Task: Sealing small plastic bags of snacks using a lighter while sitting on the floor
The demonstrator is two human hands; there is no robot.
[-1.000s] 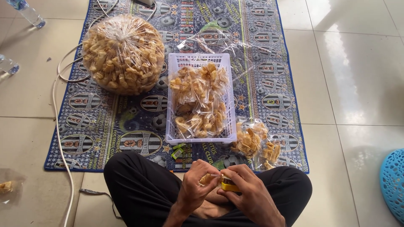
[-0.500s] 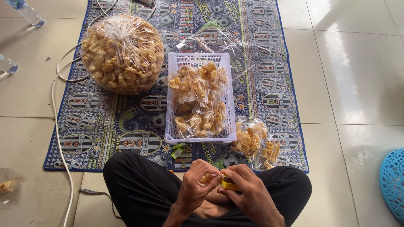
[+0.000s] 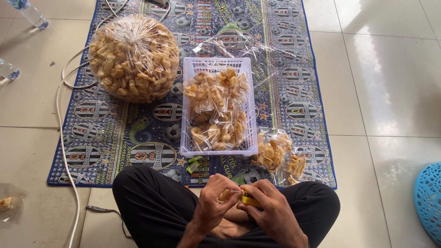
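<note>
I sit cross-legged in black trousers at the edge of a patterned mat (image 3: 115,138). Both hands meet over my lap. My left hand (image 3: 216,200) pinches a small packet of golden snacks, mostly hidden by the fingers. My right hand (image 3: 271,206) grips a small yellow tape roll (image 3: 248,199) pressed against that packet. Just ahead stands a white plastic basket (image 3: 218,150) holding several small clear bags of fried snacks (image 3: 216,110).
A big round clear bag of the same snacks (image 3: 133,57) lies on the mat at upper left. Loose small snack bags (image 3: 278,156) rest right of the basket. A white cable (image 3: 64,151) runs along the tiled floor at left. A blue perforated basket (image 3: 429,202) sits at far right.
</note>
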